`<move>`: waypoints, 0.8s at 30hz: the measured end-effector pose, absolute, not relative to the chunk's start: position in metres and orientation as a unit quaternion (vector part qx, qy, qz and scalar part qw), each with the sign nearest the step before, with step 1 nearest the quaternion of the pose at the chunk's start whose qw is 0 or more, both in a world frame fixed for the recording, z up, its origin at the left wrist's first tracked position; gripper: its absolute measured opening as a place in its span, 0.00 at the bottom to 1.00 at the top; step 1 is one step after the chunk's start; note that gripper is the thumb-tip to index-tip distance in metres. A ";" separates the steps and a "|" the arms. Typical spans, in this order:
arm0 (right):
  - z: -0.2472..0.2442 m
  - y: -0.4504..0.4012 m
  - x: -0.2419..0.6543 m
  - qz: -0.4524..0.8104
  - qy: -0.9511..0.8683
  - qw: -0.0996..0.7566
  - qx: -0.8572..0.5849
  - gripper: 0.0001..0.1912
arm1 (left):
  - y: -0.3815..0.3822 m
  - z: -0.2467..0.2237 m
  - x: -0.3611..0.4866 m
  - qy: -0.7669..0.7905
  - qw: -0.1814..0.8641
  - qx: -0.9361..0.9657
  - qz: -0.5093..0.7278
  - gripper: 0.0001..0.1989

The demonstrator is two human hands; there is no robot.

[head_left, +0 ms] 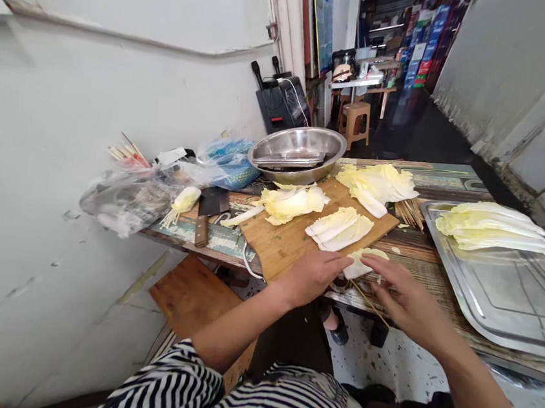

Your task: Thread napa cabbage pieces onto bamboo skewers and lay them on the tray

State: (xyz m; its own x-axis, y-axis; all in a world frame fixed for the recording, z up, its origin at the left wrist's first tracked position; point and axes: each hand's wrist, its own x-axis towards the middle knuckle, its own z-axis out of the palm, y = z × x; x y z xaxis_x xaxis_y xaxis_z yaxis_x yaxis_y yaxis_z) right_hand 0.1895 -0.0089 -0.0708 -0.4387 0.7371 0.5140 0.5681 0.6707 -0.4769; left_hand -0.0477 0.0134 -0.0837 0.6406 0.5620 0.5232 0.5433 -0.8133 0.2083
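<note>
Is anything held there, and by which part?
I can't tell. The left hand is at the left edge of a napa cabbage leaf, the right hand over its right side; any grip on leaf or bamboo skewer is unclear.

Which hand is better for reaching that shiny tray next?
Probably the right hand: it's nearer the metal tray, which lies on that side. The left hand is farther away, by the cutting board. Both hands are at the small cabbage leaf between them.
</note>
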 end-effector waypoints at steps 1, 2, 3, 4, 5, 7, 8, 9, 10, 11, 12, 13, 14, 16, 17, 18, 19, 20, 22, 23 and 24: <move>-0.078 -0.004 0.187 0.096 -0.844 0.364 -0.382 0.19 | 0.014 -0.084 -0.047 0.303 0.016 0.903 0.305 0.15; -0.086 0.000 0.183 0.074 -0.847 0.368 -0.377 0.18 | 0.014 -0.084 -0.047 0.300 0.015 0.900 0.316 0.15; -0.093 0.001 0.179 0.051 -0.847 0.372 -0.376 0.17 | 0.015 -0.085 -0.047 0.298 0.012 0.896 0.328 0.15; -0.099 0.001 0.175 0.029 -0.846 0.377 -0.375 0.15 | 0.015 -0.085 -0.047 0.297 0.008 0.892 0.340 0.14; -0.103 0.000 0.173 0.007 -0.845 0.381 -0.374 0.14 | 0.015 -0.086 -0.047 0.300 0.004 0.888 0.349 0.14; -0.108 -0.006 0.172 -0.028 -0.846 0.386 -0.366 0.13 | 0.016 -0.087 -0.048 0.310 -0.001 0.885 0.348 0.13; -0.108 -0.009 0.173 -0.042 -0.848 0.387 -0.360 0.13 | 0.016 -0.087 -0.048 0.318 -0.001 0.886 0.337 0.13; -0.108 -0.013 0.175 -0.053 -0.849 0.388 -0.355 0.14 | 0.015 -0.086 -0.048 0.325 0.003 0.890 0.320 0.12; -0.107 -0.016 0.177 -0.061 -0.849 0.391 -0.350 0.13 | 0.015 -0.085 -0.048 0.331 0.007 0.893 0.304 0.12; -0.107 -0.019 0.179 -0.067 -0.848 0.395 -0.347 0.13 | 0.014 -0.084 -0.047 0.335 0.010 0.897 0.289 0.11; -0.106 -0.021 0.181 -0.070 -0.845 0.402 -0.345 0.12 | 0.013 -0.082 -0.047 0.336 0.013 0.900 0.278 0.11; -0.106 -0.022 0.182 -0.072 -0.841 0.410 -0.347 0.12 | 0.012 -0.080 -0.046 0.337 0.013 0.902 0.271 0.12; -0.106 -0.023 0.182 -0.072 -0.835 0.418 -0.350 0.11 | 0.011 -0.078 -0.046 0.336 0.010 0.904 0.265 0.12; -0.106 -0.024 0.181 -0.073 -0.822 0.433 -0.361 0.09 | 0.010 -0.075 -0.045 0.335 0.001 0.908 0.252 0.13; -0.105 -0.025 0.180 -0.072 -0.817 0.439 -0.367 0.08 | 0.010 -0.074 -0.045 0.334 -0.005 0.910 0.245 0.13; -0.104 -0.027 0.179 -0.070 -0.813 0.444 -0.371 0.08 | 0.010 -0.074 -0.045 0.335 -0.011 0.911 0.239 0.13; -0.102 -0.029 0.178 -0.067 -0.809 0.448 -0.376 0.07 | 0.011 -0.074 -0.046 0.342 -0.018 0.909 0.237 0.12; -0.099 -0.033 0.178 -0.062 -0.805 0.451 -0.380 0.06 | 0.012 -0.075 -0.048 0.353 -0.026 0.905 0.235 0.12; -0.092 -0.044 0.183 -0.045 -0.797 0.453 -0.396 0.05 | 0.014 -0.076 -0.052 0.385 -0.035 0.894 0.226 0.11; -0.089 -0.052 0.189 -0.036 -0.792 0.453 -0.408 0.05 | 0.016 -0.077 -0.054 0.400 -0.033 0.890 0.218 0.11; -0.086 -0.061 0.197 -0.026 -0.785 0.453 -0.422 0.04 | 0.018 -0.078 -0.056 0.411 -0.026 0.887 0.208 0.11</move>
State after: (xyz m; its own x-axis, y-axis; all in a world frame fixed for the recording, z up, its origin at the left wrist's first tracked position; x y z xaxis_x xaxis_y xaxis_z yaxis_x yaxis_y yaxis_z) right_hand 0.1969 -0.0609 -0.0857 -0.2329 0.6390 0.7331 0.6859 0.6423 -0.3421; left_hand -0.0558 0.0176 -0.0778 0.5755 0.7181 0.3913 0.7400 -0.6610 0.1249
